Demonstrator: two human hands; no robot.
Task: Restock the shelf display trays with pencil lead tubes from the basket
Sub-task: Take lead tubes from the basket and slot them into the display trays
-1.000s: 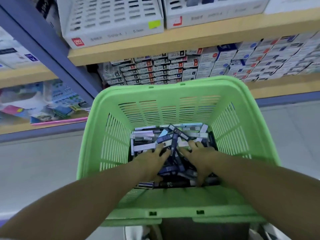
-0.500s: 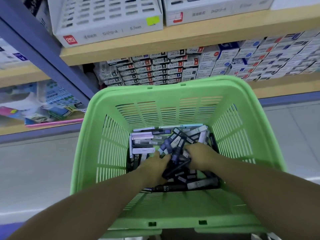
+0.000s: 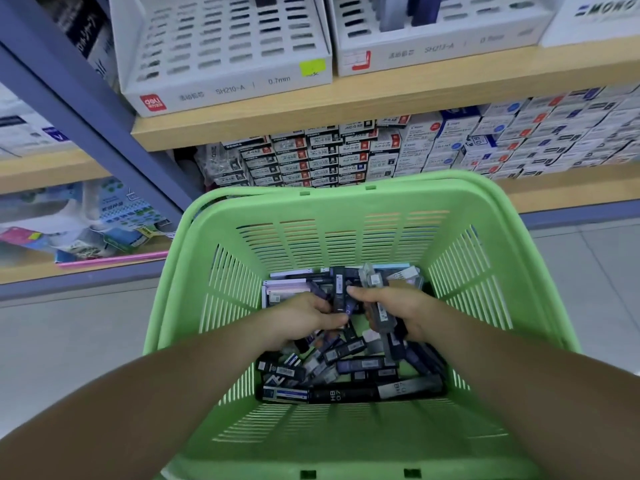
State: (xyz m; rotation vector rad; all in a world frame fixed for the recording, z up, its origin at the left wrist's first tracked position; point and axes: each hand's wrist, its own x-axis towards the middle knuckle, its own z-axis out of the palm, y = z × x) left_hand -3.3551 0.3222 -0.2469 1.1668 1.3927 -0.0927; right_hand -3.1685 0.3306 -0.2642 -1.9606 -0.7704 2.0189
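A green slotted basket (image 3: 346,216) fills the lower middle of the head view. Its bottom holds a heap of dark and pale pencil lead tubes (image 3: 349,372). Both my hands are down inside it. My left hand (image 3: 301,318) curls its fingers round several dark tubes at the middle of the heap. My right hand (image 3: 398,308) grips a bunch of upright grey and dark tubes, lifted a little above the pile. Up on the wooden shelf stand two white slotted display trays, the 0.7mm tray (image 3: 221,46) and another tray (image 3: 436,26) to its right.
Stacked small stationery boxes (image 3: 415,147) fill the shelf level behind the basket. A blue-grey upright post (image 3: 93,116) runs diagonally at the left, with packets (image 3: 104,223) on the low shelf beside it. Grey floor lies on both sides of the basket.
Both hands went from spread over the heap to closed round tubes and have risen slightly. The view tilted up, so more of the display trays shows.
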